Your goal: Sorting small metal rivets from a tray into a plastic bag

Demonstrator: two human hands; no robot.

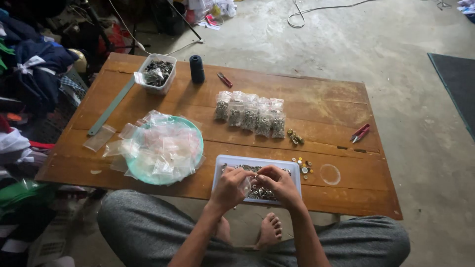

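Fingers (255, 177) meet over white tray (292, 168), perhaps pinching fastener; filled bags (250, 116) beyond.

A small home garment workshop is shown. A low wooden tabletop (316, 106) is set on a bare concrete floor (396, 44). Heaps of folded clothes (34, 69) are piled at nine to ten o'clock. Sewing supplies are laid out: a dark thread spool (197, 68) at twelve o'clock, red thread snips (360, 132) at three o'clock, a long ruler (112, 106) at ten o'clock, and trays (225, 162) and small bags of metal buttons (250, 116) near the centre.
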